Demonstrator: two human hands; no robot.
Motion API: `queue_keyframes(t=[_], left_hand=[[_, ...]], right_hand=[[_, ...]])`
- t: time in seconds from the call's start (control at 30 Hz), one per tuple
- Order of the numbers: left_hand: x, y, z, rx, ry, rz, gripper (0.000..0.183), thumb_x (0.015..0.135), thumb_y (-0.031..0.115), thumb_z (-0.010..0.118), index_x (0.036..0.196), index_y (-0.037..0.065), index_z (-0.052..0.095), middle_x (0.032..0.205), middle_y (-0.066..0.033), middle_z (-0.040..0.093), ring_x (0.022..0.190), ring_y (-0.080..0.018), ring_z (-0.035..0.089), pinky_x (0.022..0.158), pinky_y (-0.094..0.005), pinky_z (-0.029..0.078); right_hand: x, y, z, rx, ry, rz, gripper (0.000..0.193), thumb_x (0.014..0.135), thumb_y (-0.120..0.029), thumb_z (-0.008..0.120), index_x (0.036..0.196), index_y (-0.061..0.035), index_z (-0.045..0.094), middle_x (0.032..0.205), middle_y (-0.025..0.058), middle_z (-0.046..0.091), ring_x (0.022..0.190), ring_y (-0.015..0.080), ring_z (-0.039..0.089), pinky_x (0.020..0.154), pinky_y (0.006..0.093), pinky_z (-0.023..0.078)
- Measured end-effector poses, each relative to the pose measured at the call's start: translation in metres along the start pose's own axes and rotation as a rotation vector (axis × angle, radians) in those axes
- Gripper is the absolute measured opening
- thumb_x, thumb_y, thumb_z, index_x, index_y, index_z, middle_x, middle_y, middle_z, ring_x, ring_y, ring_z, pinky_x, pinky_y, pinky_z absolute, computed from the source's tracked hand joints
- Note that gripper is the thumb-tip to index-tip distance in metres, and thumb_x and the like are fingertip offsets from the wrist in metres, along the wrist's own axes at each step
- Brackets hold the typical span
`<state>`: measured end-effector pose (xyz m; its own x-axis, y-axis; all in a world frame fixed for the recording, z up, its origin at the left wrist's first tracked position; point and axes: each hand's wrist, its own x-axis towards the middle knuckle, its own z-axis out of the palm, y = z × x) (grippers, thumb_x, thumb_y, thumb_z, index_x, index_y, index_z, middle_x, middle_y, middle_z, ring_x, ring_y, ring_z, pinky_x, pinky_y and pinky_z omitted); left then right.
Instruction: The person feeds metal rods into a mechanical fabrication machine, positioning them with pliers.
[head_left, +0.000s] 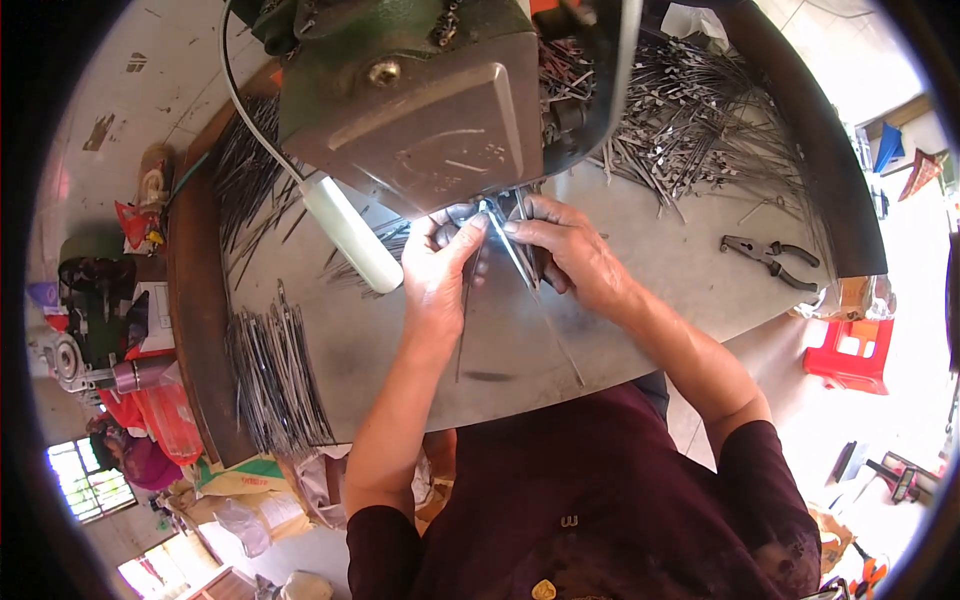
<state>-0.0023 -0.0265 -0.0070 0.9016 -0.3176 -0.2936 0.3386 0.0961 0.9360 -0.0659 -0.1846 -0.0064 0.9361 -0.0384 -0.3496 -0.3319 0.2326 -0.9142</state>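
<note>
My left hand (440, 262) is closed just below the machine head, thumb and fingers pinching a thin metal strip (461, 335) that hangs down toward me. Close beside it, my right hand (575, 250) is closed around other thin metal strips (520, 262), whose long ends slant down over the table. The upper ends of the strips meet between my fingertips under a bright light. Right there stands the lower edge of the green and brown machine (420, 130). What exactly touches the machine is hidden by my fingers.
A white tube lamp (350, 232) hangs left of my hands. Metal strips lie in a bundle (278, 375) at the near left and a tangled pile (690, 120) at the far right. Pliers (770, 260) rest on the metal table (640, 300), whose raised rim (830, 150) curves around. A red stool (850, 355) stands beyond.
</note>
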Motion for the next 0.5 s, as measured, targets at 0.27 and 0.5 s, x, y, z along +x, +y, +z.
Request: queue_keyframes(t=[0.27, 0.5], left_hand=[[-0.033, -0.01, -0.001, 0.038, -0.03, -0.036, 0.025, 0.092, 0.01, 0.062, 0.114, 0.001, 0.058, 0.095, -0.0005, 0.062, 0.082, -0.0053, 0.055, 0.074, -0.0208, 0.046], [-0.056, -0.022, -0.005, -0.114, -0.159, -0.074, 0.029, 0.093, 0.009, 0.06, 0.12, -0.001, 0.055, 0.103, -0.0069, 0.064, 0.086, -0.0118, 0.062, 0.074, -0.0263, 0.052]], right_hand=[[-0.003, 0.007, 0.01, 0.119, 0.04, -0.077, 0.028, 0.098, -0.026, 0.049, 0.109, -0.0015, 0.057, 0.073, 0.004, 0.059, 0.054, 0.0096, 0.058, 0.048, 0.0231, 0.045], [-0.009, 0.006, 0.006, -0.109, -0.023, -0.094, 0.026, 0.096, -0.018, 0.057, 0.112, 0.0021, 0.058, 0.076, 0.0051, 0.06, 0.059, 0.0109, 0.061, 0.052, 0.0243, 0.05]])
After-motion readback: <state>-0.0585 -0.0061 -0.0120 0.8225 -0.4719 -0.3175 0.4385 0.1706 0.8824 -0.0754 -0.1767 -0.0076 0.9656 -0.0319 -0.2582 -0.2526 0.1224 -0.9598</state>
